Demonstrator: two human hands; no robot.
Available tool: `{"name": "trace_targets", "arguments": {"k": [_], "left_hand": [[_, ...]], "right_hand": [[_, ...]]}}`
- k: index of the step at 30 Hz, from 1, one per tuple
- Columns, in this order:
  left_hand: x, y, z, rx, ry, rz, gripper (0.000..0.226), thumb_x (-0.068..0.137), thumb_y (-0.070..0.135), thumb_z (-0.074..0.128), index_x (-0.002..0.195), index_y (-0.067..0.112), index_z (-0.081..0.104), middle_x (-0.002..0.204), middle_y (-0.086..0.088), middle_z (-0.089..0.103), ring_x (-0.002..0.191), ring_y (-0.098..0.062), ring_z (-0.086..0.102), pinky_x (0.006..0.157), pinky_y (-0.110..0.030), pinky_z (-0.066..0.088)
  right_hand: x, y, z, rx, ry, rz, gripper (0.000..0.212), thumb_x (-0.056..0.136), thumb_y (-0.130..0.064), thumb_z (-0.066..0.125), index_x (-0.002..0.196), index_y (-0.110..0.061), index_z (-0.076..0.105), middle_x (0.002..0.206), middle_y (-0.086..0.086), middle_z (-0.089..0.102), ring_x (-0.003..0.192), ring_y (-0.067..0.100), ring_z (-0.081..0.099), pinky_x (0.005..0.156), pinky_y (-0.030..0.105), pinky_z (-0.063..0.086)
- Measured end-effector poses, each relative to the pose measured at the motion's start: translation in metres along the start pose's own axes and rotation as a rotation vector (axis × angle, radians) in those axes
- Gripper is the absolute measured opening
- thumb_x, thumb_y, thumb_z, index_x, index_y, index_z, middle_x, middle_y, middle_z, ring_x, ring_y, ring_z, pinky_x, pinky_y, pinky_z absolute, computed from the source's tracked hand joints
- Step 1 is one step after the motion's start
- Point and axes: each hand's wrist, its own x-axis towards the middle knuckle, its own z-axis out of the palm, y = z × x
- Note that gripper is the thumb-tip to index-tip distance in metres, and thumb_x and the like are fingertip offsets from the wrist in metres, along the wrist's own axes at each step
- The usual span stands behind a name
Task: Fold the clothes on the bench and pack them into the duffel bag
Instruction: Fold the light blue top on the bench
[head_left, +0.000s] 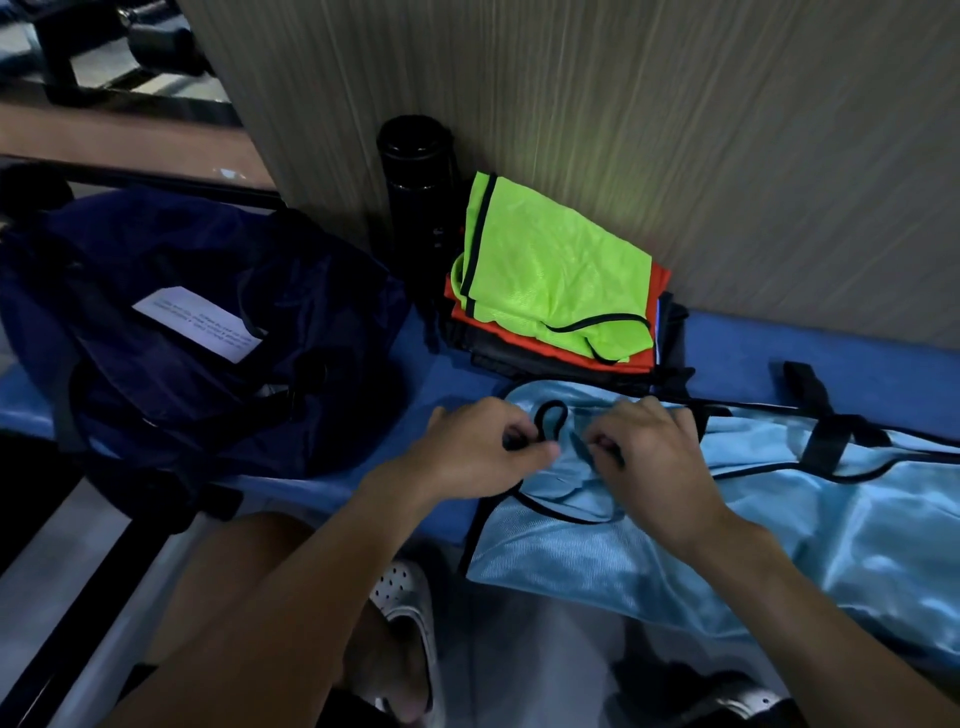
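Head view: light blue bib (779, 535) lies spread on the blue tabletop (857, 353), its near edge hanging off. Left hand (475, 452) and right hand (657, 457) are side by side at its left end, each grip curled and pinching the bib at its black trim. Navy duffel bag (218, 338) is on the tabletop to the left, apart from the bib. White label (197, 323) on it, print too small to read. Folded stack behind the bib, against the wall panel (675, 130): neon green bib (556, 275) on top, orange one (514, 332) under it, dark items below. Black bottle (415, 192) stands upright just left of the stack.
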Motion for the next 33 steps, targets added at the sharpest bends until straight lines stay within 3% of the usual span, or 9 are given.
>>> {"name": "trace_targets", "arguments": {"k": [4, 8, 10, 13, 17, 19, 24, 27, 33], "left_hand": [[0.010, 0.008, 0.010, -0.050, 0.131, -0.061, 0.056, 0.084, 0.072, 0.056, 0.076, 0.019, 0.070, 0.064, 0.011, 0.065, 0.070, -0.004, 0.061, 0.103, -0.050, 0.039], [0.013, 0.006, 0.023, -0.006, 0.105, 0.060, 0.038, 0.092, 0.041, 0.067, 0.063, 0.019, 0.053, 0.055, 0.008, 0.048, 0.059, -0.012, 0.049, 0.089, -0.042, 0.039], [0.009, 0.005, 0.026, -0.147, 0.066, 0.122, 0.006, 0.095, 0.028, 0.065, 0.090, 0.027, 0.068, 0.068, 0.005, 0.060, 0.071, -0.016, 0.056, 0.082, -0.039, 0.042], [0.003, 0.003, 0.023, -0.225, 0.006, 0.170, 0.040, 0.100, 0.023, 0.058, 0.140, 0.029, 0.055, 0.130, 0.012, 0.064, 0.123, -0.007, 0.057, 0.108, -0.036, 0.045], [0.001, -0.002, 0.017, -0.235, -0.011, 0.191, 0.033, 0.101, 0.017, 0.054, 0.129, 0.031, 0.064, 0.114, 0.010, 0.070, 0.092, -0.009, 0.066, 0.082, -0.038, 0.057], [0.000, -0.005, 0.014, -0.187, -0.016, 0.163, 0.026, 0.098, 0.022, 0.060, 0.121, 0.030, 0.067, 0.104, 0.015, 0.066, 0.090, -0.006, 0.063, 0.084, -0.039, 0.055], [0.007, -0.003, 0.005, -0.229, 0.160, 0.089, 0.014, 0.096, 0.043, 0.056, 0.096, 0.033, 0.067, 0.102, 0.015, 0.054, 0.100, -0.002, 0.054, 0.092, -0.030, 0.044], [0.016, -0.006, 0.005, -0.176, 0.195, 0.035, 0.023, 0.098, 0.035, 0.056, 0.119, 0.027, 0.061, 0.116, 0.009, 0.053, 0.108, -0.008, 0.054, 0.096, -0.033, 0.045], [0.030, -0.010, 0.015, -0.124, 0.265, -0.096, 0.042, 0.092, 0.033, 0.068, 0.130, 0.018, 0.058, 0.112, 0.001, 0.066, 0.111, -0.022, 0.061, 0.103, -0.048, 0.045]], "right_hand": [[-0.005, 0.001, -0.001, 0.042, -0.063, -0.131, 0.015, 0.077, -0.013, 0.070, 0.083, -0.024, 0.062, 0.093, -0.013, 0.057, 0.093, 0.014, 0.053, 0.081, 0.037, 0.037], [-0.003, 0.008, 0.002, 0.173, 0.008, -0.067, 0.017, 0.086, -0.010, 0.066, 0.101, -0.016, 0.062, 0.096, -0.004, 0.063, 0.084, 0.020, 0.062, 0.078, 0.043, 0.049], [0.001, 0.011, 0.002, 0.224, 0.050, -0.023, 0.031, 0.091, -0.012, 0.062, 0.122, -0.016, 0.058, 0.107, -0.001, 0.063, 0.089, 0.021, 0.061, 0.081, 0.043, 0.050], [0.005, 0.015, -0.002, 0.135, -0.065, -0.008, 0.060, 0.093, -0.025, 0.061, 0.148, -0.026, 0.036, 0.121, -0.013, 0.054, 0.104, 0.016, 0.048, 0.091, 0.037, 0.036], [0.004, 0.011, -0.003, 0.126, -0.061, -0.050, 0.020, 0.083, -0.017, 0.072, 0.093, -0.028, 0.059, 0.083, -0.023, 0.048, 0.086, 0.017, 0.046, 0.073, 0.034, 0.026], [0.004, 0.008, -0.004, 0.125, 0.002, -0.086, 0.037, 0.074, -0.011, 0.076, 0.078, -0.030, 0.045, 0.073, -0.023, 0.037, 0.079, 0.014, 0.041, 0.070, 0.032, 0.023], [-0.007, 0.012, -0.009, 0.015, -0.067, -0.200, 0.020, 0.070, -0.030, 0.067, 0.089, -0.025, 0.068, 0.089, -0.017, 0.055, 0.095, 0.015, 0.044, 0.076, 0.032, 0.020], [-0.007, 0.015, -0.011, 0.118, -0.178, -0.173, 0.044, 0.074, -0.036, 0.040, 0.098, -0.022, 0.074, 0.099, -0.022, 0.060, 0.106, 0.011, 0.044, 0.088, 0.032, 0.024], [0.000, 0.016, -0.004, 0.323, -0.126, -0.102, 0.042, 0.091, 0.005, 0.051, 0.122, -0.019, 0.066, 0.121, -0.007, 0.063, 0.110, 0.013, 0.061, 0.096, 0.034, 0.050]]}}
